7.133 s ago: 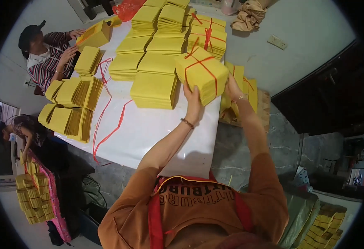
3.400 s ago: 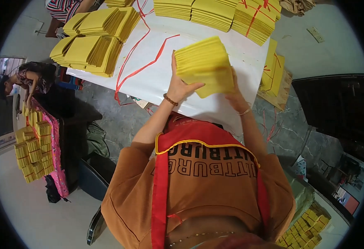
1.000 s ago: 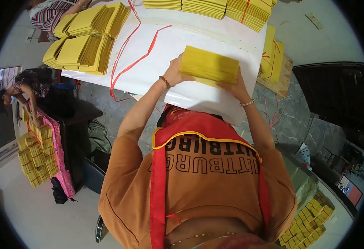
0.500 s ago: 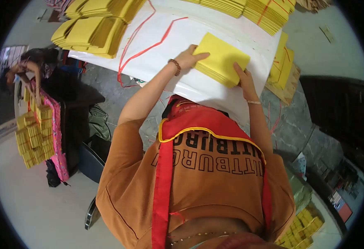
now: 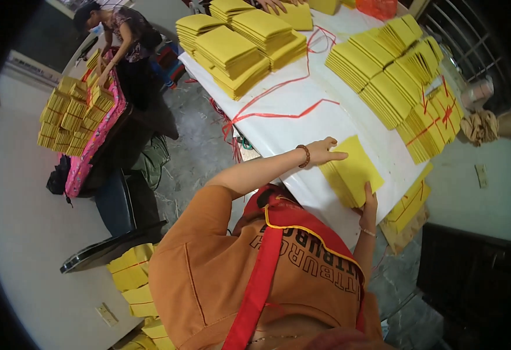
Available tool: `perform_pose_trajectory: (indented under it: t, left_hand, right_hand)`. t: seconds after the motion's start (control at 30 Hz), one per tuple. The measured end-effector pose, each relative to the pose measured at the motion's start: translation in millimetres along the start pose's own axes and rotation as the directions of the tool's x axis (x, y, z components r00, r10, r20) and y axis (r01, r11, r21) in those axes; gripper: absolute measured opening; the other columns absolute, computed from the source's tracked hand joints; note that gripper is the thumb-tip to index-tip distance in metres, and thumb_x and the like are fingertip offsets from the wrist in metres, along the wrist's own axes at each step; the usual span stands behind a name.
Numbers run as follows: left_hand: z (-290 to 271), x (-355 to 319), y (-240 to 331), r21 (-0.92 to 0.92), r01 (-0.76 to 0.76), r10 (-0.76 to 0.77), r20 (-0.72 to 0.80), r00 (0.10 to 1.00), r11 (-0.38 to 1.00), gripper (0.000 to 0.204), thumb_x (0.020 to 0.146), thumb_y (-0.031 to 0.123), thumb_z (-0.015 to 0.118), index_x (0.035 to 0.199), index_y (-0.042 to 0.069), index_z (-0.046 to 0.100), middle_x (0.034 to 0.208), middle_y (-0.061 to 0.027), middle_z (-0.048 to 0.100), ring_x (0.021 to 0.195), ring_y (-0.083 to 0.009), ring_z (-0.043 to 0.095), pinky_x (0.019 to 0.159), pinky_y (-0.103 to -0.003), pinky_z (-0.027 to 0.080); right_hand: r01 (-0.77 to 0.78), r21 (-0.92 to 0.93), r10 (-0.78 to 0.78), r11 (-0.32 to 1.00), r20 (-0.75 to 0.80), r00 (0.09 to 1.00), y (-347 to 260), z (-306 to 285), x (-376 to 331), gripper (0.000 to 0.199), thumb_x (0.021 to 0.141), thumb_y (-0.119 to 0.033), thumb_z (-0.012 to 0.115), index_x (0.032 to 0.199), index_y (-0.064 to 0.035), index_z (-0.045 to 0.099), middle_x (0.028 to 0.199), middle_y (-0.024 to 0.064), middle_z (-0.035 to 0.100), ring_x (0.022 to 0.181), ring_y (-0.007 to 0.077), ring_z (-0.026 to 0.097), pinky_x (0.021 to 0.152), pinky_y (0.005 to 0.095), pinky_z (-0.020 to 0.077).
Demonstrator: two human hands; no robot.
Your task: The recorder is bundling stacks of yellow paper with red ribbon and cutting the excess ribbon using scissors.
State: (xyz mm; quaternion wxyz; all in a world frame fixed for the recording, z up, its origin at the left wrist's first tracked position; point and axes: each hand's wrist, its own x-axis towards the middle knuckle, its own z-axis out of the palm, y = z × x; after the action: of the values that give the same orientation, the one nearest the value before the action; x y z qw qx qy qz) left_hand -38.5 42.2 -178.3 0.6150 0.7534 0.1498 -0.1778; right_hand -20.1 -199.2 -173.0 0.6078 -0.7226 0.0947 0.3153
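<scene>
A stack of yellow envelopes [image 5: 353, 169] is held between my two hands over the white-covered table [image 5: 290, 140]. My left hand [image 5: 324, 153] grips its far left end, the thumb lying on top. At its near right end my right hand [image 5: 368, 204] closes on the edge, with the thumb up and the other fingers partly hidden beneath. A loose red plastic ribbon [image 5: 284, 115] lies across the table to the left of the stack.
Piles of yellow envelopes [image 5: 232, 52] stand on the table's far left. More rows [image 5: 378, 76] lie at the far right, some bound with red ribbon. Another person [image 5: 124, 35] works at a pink-covered table [image 5: 83, 169] on the left. Someone's hand [image 5: 273, 6] shows at the back.
The view has swung, so the table's far side and the back rows show more fully. Both hands still hold the envelope stack, which is now tilted with its layers slanted.
</scene>
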Motion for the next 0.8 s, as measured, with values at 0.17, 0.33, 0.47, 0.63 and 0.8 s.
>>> perform_pose_trajectory:
  t: [0.17, 0.33, 0.47, 0.63, 0.8]
  left_hand:
    - [-100.1, -8.6, 20.1, 0.103, -0.379, 0.378, -0.493, 0.784, 0.92, 0.042, 0.075, 0.041, 0.063, 0.098, 0.006, 0.055, 0.078, -0.0082, 0.061, 0.073, -0.0184, 0.058, 0.068, -0.031, 0.046]
    - [-284.9, -36.8, 6.1, 0.201, -0.281, 0.128, -0.958, -0.257, 0.938, 0.058, 0.068, 0.034, 0.072, 0.108, 0.0, 0.047, 0.103, -0.0156, 0.052, 0.086, -0.027, 0.052, 0.072, -0.034, 0.042]
    - [-374.3, -22.5, -58.1, -0.594, -0.456, -0.495, -0.804, 0.328, 0.663, 0.061, 0.064, 0.041, 0.075, 0.11, 0.008, 0.051, 0.106, -0.0093, 0.056, 0.093, -0.0262, 0.055, 0.072, -0.037, 0.047]
    - [-373.3, 9.5, -69.7, -0.695, -0.49, -0.221, -0.668, 0.71, 0.527, 0.035, 0.08, 0.034, 0.059, 0.105, 0.009, 0.056, 0.099, -0.0083, 0.062, 0.088, -0.0243, 0.06, 0.075, -0.042, 0.049]
    - [-401.3, 32.6, -98.8, -0.735, -0.42, -0.232, -0.604, 0.762, 0.532, 0.031, 0.079, 0.026, 0.057, 0.103, 0.005, 0.056, 0.098, -0.0103, 0.062, 0.085, -0.0265, 0.06, 0.076, -0.042, 0.048]
  right_hand:
    - [-0.048, -0.026, 0.048, 0.998, -0.008, 0.999, 0.5, -6.1, -0.4, 0.069, 0.076, -0.065, 0.044, 0.123, -0.015, 0.04, 0.108, 0.0074, 0.053, 0.094, 0.0209, 0.053, 0.074, 0.0396, 0.0447]
    - [-0.065, 0.016, 0.065, 0.998, -0.038, 0.997, -5.7, -3.3, -12.9, 0.079, 0.073, -0.07, 0.041, 0.13, -0.0153, 0.033, 0.127, 0.0111, 0.039, 0.113, 0.0261, 0.041, 0.082, 0.0469, 0.0397]
    - [-0.076, 0.137, 0.076, 0.988, 0.006, 0.997, -10.5, -8.2, -20.0, 0.087, 0.073, -0.072, 0.04, 0.136, -0.0148, 0.025, 0.137, 0.0118, 0.026, 0.123, 0.0295, 0.028, 0.087, 0.0549, 0.0335]
    - [-0.059, 0.23, 0.09, 0.971, -0.127, 0.988, 2.1, -23.4, -24.8, 0.095, 0.072, -0.075, 0.038, 0.14, -0.0137, 0.011, 0.141, 0.0118, 0.016, 0.128, 0.0315, 0.021, 0.091, 0.0589, 0.027]
    - [-0.032, 0.302, 0.088, 0.953, -0.177, 0.98, 7.0, -32.3, -34.4, 0.09, 0.076, -0.071, 0.036, 0.14, -0.0134, 0.008, 0.142, 0.0126, 0.016, 0.127, 0.0312, 0.023, 0.09, 0.0591, 0.0269]
